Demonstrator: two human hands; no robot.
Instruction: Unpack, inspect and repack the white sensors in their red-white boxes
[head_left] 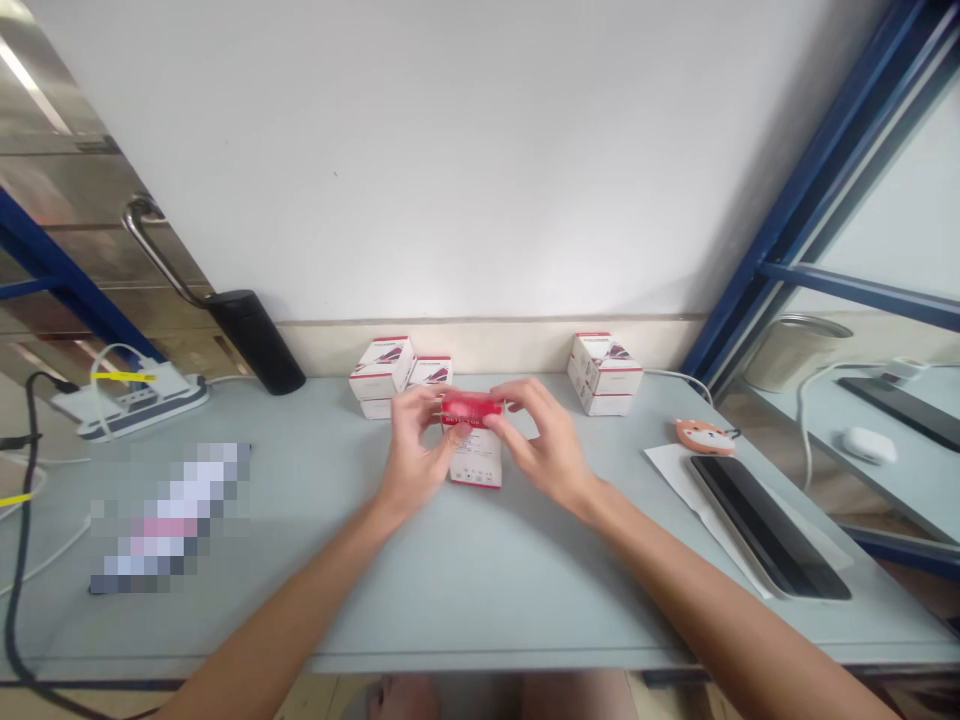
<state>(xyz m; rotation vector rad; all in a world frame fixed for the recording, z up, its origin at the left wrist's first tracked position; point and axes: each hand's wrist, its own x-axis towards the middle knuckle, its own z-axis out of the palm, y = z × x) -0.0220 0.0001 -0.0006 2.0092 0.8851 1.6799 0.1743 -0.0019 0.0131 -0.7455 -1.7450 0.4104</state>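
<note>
In the middle of the desk is a small white and red cardboard box (477, 462). Its red top faces me, and its white side carries print and a row of small icons. My left hand (420, 445) grips the box's upper left corner with thumb and fingers. On the upper right, my right hand (547, 440) pinches the same box with thumb and fingertips. Parts of its top edge are hidden behind the fingers. Behind my left hand stand similar white boxes (381, 370), and another stack (604, 375) stands at the back right.
A black cylinder (255, 340) stands back left, near a white power strip (142, 408) with cables. A blurred-out flat item (169, 520) lies left. At right, a dark-screened phone (769, 525) rests on paper beside an orange animal-faced pouch (703, 437). The wall borders the desk's back.
</note>
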